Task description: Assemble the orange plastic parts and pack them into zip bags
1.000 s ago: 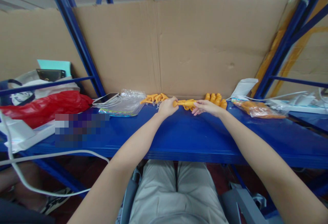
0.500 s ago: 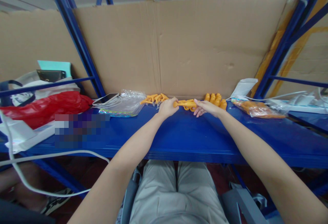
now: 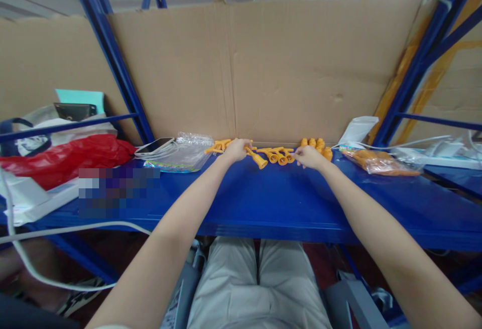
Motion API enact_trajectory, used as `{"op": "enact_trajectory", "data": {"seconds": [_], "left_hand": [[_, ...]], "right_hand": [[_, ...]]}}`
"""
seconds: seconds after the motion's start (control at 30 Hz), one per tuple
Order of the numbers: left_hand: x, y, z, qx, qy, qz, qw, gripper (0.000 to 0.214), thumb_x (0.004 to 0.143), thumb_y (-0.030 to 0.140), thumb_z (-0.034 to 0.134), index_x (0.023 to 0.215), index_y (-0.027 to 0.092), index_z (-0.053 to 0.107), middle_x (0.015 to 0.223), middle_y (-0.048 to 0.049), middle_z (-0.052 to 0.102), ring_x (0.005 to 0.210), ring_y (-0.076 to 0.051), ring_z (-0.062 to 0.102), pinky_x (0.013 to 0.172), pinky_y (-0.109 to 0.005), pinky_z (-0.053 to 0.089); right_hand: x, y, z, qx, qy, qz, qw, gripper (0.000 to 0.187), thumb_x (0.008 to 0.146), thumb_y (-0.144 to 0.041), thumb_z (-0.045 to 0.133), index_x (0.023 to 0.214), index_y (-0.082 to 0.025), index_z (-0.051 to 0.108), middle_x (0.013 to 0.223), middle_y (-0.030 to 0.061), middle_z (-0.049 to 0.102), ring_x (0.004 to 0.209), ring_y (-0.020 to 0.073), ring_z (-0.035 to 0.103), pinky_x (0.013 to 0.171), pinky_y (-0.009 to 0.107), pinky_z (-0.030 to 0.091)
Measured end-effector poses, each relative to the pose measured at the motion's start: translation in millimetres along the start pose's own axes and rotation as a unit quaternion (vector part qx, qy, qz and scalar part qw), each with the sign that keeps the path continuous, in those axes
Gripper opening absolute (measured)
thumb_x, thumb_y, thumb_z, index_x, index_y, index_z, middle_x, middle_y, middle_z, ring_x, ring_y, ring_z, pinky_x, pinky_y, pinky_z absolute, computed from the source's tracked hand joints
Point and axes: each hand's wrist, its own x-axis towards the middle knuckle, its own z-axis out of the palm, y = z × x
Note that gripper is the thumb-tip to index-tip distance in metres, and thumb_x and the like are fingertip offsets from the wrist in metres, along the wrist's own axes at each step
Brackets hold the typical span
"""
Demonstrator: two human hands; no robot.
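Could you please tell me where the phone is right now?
In the head view, the phone lies on the blue shelf, left of the left hand, between the red bag and the clear plastic bags.

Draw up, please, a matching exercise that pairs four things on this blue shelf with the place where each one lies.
Things:
1 phone
2 red bag
3 clear packet of orange parts
4 orange horn-shaped piece

Places:
A at the fingertips of the left hand
B at the far left of the blue shelf
C to the right of the right hand
D next to the clear sleeves

Pairs: 1-D; 2-B; 3-C; 4-A
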Motion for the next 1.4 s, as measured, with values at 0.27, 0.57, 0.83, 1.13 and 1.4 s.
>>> {"op": "enact_trajectory", "data": {"seconds": [0.27, 0.57, 0.83, 1.13, 1.4], "left_hand": [[33.9, 14.8, 11.2, 0.029, -0.074, 0.056, 0.995, 0.035, 0.073, 0.005, 0.062, 0.102, 0.020, 0.073, 0.106, -0.0057, 0.074, 0.103, -0.021, 0.067, 0.089, -0.027, 0.049], [38.6, 47.3, 41.5, 0.092, -0.110, 0.055, 0.988, 0.047, 0.087, 0.006, 0.048, 0.127, 0.026, 0.061, 0.153, -0.0104, 0.044, 0.144, -0.029, 0.034, 0.113, -0.060, 0.026], [43.7, 39.9, 51.3, 0.049, -0.087, 0.049, 0.994, 0.064, 0.088, 0.007, 0.044, 0.148, 0.030, 0.040, 0.157, -0.0079, 0.038, 0.141, -0.022, 0.040, 0.112, -0.042, 0.036], [35.4, 19.7, 24.4, 0.095, -0.111, -0.026, 0.989, 0.052, 0.083, 0.013, 0.056, 0.135, 0.019, 0.057, 0.134, -0.0156, 0.062, 0.125, -0.029, 0.057, 0.102, -0.039, 0.046], [7.8, -11.0, 14.6, 0.109, -0.205, -0.017, 0.973, 0.041, 0.077, 0.014, 0.056, 0.115, 0.020, 0.070, 0.121, -0.0115, 0.070, 0.114, -0.024, 0.064, 0.099, -0.030, 0.047]], "right_hand": [[1.6, 2.3, 1.9, 0.003, -0.003, -0.007, 1.000, 0.032, 0.097, -0.035, 0.046, 0.090, -0.016, 0.071, 0.079, 0.0115, 0.072, 0.068, 0.0215, 0.069, 0.069, 0.035, 0.053], [-1.0, 4.3, -9.4, -0.076, 0.142, 0.042, 0.986, 0.039, 0.100, -0.037, 0.036, 0.094, -0.020, 0.071, 0.100, 0.0120, 0.074, 0.101, 0.0265, 0.066, 0.085, 0.034, 0.049], [-4.8, 26.1, -25.7, -0.095, 0.276, 0.103, 0.951, 0.035, 0.095, -0.026, 0.038, 0.112, -0.012, 0.066, 0.122, 0.0192, 0.063, 0.118, 0.0309, 0.056, 0.094, 0.042, 0.044], [-4.4, 37.5, -24.6, -0.178, 0.160, 0.198, 0.951, 0.040, 0.087, -0.020, 0.045, 0.120, -0.008, 0.065, 0.119, 0.0232, 0.064, 0.116, 0.0340, 0.059, 0.094, 0.045, 0.045], [0.4, 39.2, -21.2, -0.181, 0.139, 0.207, 0.951, 0.042, 0.087, -0.024, 0.048, 0.123, -0.011, 0.064, 0.121, 0.0221, 0.065, 0.112, 0.0320, 0.064, 0.088, 0.041, 0.049]]}}
